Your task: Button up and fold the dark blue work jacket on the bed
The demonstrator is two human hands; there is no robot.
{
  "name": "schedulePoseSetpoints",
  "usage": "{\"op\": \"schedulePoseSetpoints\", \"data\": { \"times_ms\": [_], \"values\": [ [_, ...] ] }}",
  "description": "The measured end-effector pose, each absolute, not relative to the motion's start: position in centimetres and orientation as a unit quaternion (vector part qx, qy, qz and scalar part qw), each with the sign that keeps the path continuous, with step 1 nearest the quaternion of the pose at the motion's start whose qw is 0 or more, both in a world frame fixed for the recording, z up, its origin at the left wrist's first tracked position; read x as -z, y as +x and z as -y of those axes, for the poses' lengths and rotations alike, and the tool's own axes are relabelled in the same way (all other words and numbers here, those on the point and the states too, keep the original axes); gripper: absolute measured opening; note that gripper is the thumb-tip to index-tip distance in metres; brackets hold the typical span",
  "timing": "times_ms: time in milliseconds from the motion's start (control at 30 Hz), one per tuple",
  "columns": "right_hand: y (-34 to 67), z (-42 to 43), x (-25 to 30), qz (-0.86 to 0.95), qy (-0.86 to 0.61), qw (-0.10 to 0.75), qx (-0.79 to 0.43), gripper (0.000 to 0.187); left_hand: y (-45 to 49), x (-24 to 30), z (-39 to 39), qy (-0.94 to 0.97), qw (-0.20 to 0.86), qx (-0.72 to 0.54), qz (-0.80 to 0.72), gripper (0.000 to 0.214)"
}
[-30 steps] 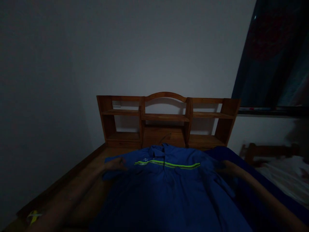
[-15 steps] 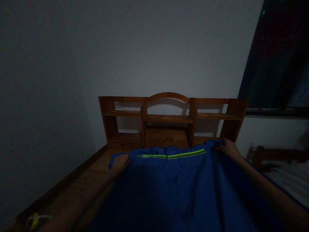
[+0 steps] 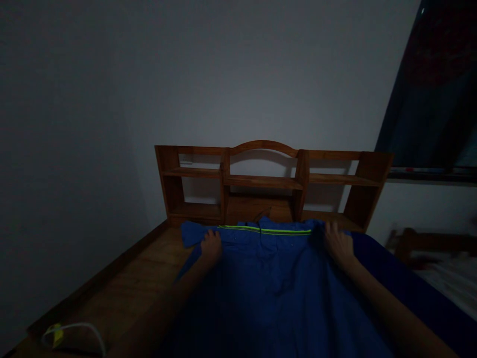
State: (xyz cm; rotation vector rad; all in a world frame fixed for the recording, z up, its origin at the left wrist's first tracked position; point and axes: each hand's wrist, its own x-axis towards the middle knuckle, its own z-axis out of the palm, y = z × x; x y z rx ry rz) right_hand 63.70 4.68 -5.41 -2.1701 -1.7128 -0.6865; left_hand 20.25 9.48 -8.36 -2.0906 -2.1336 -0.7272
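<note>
A blue work jacket [image 3: 257,278] with a bright yellow-green stripe across its upper part spreads out in front of me. Small folds run down its middle, and its near end fades into shadow. My left hand [image 3: 211,246] is closed, its fingers curled on the cloth near the left end of the stripe; a flap of blue fabric sticks out beyond it. Near the stripe's right end, my right hand [image 3: 340,246] touches the jacket's upper edge. Motion smears its fingers, so their grip is unclear.
Beyond the jacket stands a wooden headboard with shelves [image 3: 264,182] against the pale wall [image 3: 261,84]. Wooden boards [image 3: 149,268] show on the left, with a white cord [image 3: 80,325] and a yellow item [image 3: 57,335]. Darker blue cloth [image 3: 402,278] lies at right.
Both hands have moved inward along the jacket, the left one rightward and the right one slightly leftward and down. More fabric shows outside the hands, and the stripe looks straighter. The view shifts slightly.
</note>
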Motion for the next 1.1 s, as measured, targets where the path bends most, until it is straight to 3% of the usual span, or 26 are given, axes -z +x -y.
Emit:
{"op": "schedulePoseSetpoints", "data": {
  "times_ms": [67,200,433,633,900,1100],
  "values": [
    [61.1,-3.4,3.3,0.623,-0.715,0.195,0.251,0.036,22.9,8.3,-8.7,-0.717,0.012,0.271,0.642,0.029],
    [53.7,-2.1,2.0,0.759,-0.586,0.261,0.109,0.023,29.3,8.7,-7.6,-0.785,-0.057,0.313,0.532,0.018],
    [47.9,-2.7,9.6,0.762,-0.576,0.296,-0.023,0.02,32.4,13.1,-8.4,-0.796,-0.165,0.373,0.448,0.013],
    [48.8,-2.9,11.0,0.768,-0.584,0.262,-0.022,0.023,31.0,13.7,-9.6,-0.779,-0.286,0.355,0.43,0.016],
    [48.4,-2.3,10.5,0.785,-0.591,0.185,0.023,0.027,31.0,13.6,-9.3,-0.784,-0.291,0.342,0.428,0.015],
    [48.7,-2.3,10.4,0.772,-0.599,0.214,0.005,0.026,31.1,14.3,-9.1,-0.775,-0.278,0.362,0.436,0.01]
  ]
}}
